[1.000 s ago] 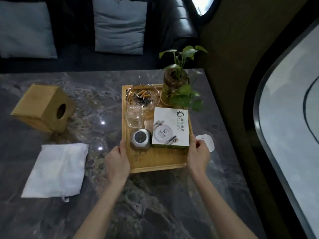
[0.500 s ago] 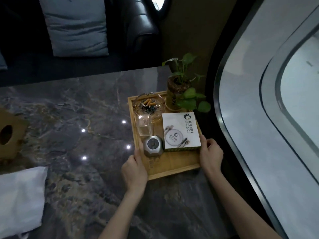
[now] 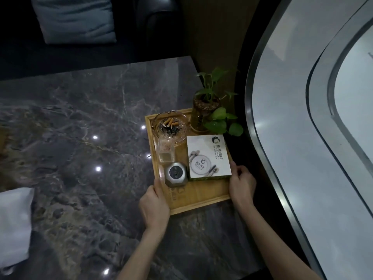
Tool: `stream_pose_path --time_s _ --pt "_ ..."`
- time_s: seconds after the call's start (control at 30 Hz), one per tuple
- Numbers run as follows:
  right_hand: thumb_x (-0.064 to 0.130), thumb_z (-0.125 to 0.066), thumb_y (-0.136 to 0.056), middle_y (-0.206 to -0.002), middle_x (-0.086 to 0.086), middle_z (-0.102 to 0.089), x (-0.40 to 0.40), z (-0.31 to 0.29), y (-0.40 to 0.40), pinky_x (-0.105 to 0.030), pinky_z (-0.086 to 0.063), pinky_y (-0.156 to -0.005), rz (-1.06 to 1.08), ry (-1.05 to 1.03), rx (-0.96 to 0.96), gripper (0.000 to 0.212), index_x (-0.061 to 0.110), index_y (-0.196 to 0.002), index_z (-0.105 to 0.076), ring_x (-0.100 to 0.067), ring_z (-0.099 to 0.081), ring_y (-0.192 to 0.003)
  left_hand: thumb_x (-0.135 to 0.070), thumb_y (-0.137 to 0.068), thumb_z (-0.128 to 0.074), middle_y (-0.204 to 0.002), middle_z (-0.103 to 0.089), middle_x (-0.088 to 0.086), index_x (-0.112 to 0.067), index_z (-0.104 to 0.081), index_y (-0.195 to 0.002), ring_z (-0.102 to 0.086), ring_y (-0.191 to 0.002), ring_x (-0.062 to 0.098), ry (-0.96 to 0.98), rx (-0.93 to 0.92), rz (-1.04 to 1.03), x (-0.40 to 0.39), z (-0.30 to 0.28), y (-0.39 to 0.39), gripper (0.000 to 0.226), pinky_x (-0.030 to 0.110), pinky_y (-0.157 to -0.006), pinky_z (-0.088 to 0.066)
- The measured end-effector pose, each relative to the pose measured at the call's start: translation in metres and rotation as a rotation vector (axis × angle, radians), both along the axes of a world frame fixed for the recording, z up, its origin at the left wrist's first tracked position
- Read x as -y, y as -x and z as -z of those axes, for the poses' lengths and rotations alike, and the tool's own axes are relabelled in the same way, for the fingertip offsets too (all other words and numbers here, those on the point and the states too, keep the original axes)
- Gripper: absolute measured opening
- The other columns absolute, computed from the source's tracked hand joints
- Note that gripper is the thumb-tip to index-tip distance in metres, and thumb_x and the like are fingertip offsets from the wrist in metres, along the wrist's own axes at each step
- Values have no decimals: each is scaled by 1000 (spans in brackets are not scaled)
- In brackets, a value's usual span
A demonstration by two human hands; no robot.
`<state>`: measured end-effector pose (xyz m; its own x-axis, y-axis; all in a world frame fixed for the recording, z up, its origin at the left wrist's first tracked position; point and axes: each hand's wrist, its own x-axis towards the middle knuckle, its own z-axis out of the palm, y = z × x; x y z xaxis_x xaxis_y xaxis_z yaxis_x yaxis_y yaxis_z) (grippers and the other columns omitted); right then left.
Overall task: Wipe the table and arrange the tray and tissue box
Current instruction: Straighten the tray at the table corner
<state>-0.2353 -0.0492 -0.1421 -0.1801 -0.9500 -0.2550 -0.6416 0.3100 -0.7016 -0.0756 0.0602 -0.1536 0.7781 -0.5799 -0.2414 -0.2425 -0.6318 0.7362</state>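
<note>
A wooden tray (image 3: 203,196) lies at the right edge of the dark marble table (image 3: 80,138). It carries a glass ashtray (image 3: 170,126) with cigarette butts, a small glass (image 3: 166,151), a grey metal device (image 3: 175,175), a white printed box (image 3: 207,157) and a potted plant (image 3: 207,110). My left hand (image 3: 154,205) grips the tray's left rim near the front corner. My right hand (image 3: 242,185) grips its right rim. A white cloth (image 3: 14,225) lies at the left edge of the view. The tissue box is out of view.
A dark sofa with a blue-grey cushion (image 3: 76,19) stands behind the table. A curved pale wall with a window frame (image 3: 302,158) runs close along the table's right side, just beyond the tray.
Both hands have carried the tray to the right, up to the table's right edge. My view has swung right, so the wooden tissue box has left the frame and only part of the cloth shows.
</note>
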Motion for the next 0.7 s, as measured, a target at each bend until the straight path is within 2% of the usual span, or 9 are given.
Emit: stream_pose_path --time_s 0.13,0.23,0.3,0.4,0.47,0.7 --pt "31 -43 -96 -95 -26 -68 0 6 0 -33 -41 -70 -17 -11 -50 38 -3 -96 -62 -38 -62 -89 -33 -96 -30 -74 -65 22 1 -59 -71 -61 -69 33 -27 3 30 1 1 -2 51 37 -64 -43" --pt "24 -42 -97 -97 -28 -66 -1 4 2 -37 -44 -69 -119 24 -169 35 -6 -96 -60 -41 -62 -88 -39 -94 -30 -73 -63 17 -6 -53 -68 -60 -69 32 -116 -5 134 0 -1 -8 48 38 -63 -45" --pt "19 -38 -97 -98 -28 -63 -1 -1 4 -41 -48 -69 -251 27 -307 32 -7 -94 -57 -41 -61 -86 -40 -94 -29 -75 -62 15 -8 -52 -70 -59 -69 31 -186 21 230 0 -4 -13 47 38 -64 -47" --pt "7 -36 -96 -105 -24 -59 1 -8 3 -37 -46 -68 -453 -14 -584 24 -6 -101 -55 -37 -60 -93 -37 -96 -25 -83 -65 20 -4 -56 -77 -61 -77 34 -274 103 361 1 -7 -23 49 40 -69 -49" --pt "-1 -36 -92 -110 -20 -58 2 -12 0 -35 -46 -69 -518 -35 -699 23 -3 -107 -53 -33 -59 -97 -35 -97 -24 -89 -66 22 -3 -57 -82 -62 -83 37 -316 156 432 3 -10 -25 48 40 -70 -47" --pt "-4 -33 -92 -115 -18 -57 0 -14 0 -33 -50 -75 -606 -44 -831 27 -1 -112 -50 -29 -60 -101 -33 -98 -22 -107 -63 22 0 -58 -98 -57 -101 39 -474 194 552 8 -10 -30 49 42 -82 -43"
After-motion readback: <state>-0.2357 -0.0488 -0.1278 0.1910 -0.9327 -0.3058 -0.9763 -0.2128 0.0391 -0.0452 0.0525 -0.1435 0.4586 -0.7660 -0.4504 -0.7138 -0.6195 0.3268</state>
